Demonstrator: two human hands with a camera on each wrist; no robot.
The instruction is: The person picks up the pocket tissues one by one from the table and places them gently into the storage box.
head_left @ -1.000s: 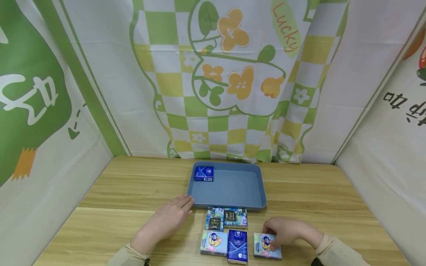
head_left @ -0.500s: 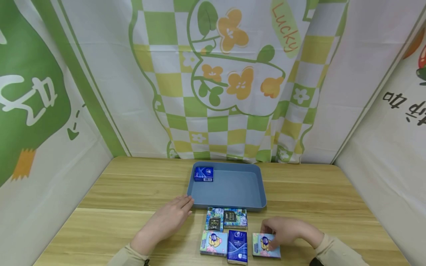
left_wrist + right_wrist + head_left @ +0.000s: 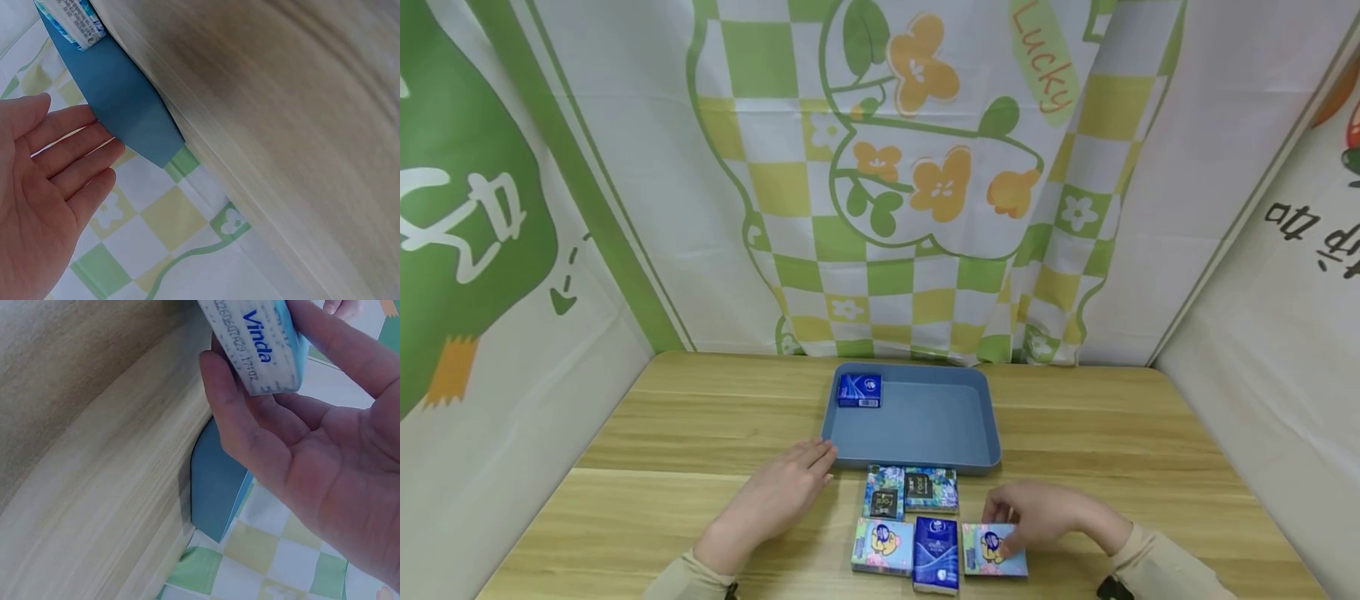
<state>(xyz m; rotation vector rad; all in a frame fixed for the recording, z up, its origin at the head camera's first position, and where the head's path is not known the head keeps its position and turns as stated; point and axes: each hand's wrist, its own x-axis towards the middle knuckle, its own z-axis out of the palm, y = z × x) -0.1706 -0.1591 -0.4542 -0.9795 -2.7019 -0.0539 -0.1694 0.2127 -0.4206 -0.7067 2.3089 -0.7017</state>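
Observation:
My right hand [image 3: 1047, 512] grips a light-blue pocket tissue pack [image 3: 988, 563] with a yellow cartoon figure. In the right wrist view the thumb and fingers lie on opposite sides of this pack [image 3: 265, 347], marked "Vinda". It sits just right of a dark-blue tissue pack [image 3: 936, 557]. Further left is a similar cartoon tissue pack [image 3: 882, 547]. Behind them, two floral tissue packs [image 3: 884, 487] lie side by side against the tray's front. With fingers extended, my left hand [image 3: 775, 504] touches the front left corner of the blue-grey tray [image 3: 917, 461].
One dark-blue tissue pack [image 3: 860, 391] lies in the tray's back left corner. The wooden table [image 3: 715, 408] ends at a checked curtain [image 3: 887, 283] behind, with printed cloth walls at both sides.
My right hand has slid the cartoon tissue pack left, narrowing the gap to the dark-blue pack. The left hand stays at the tray corner.

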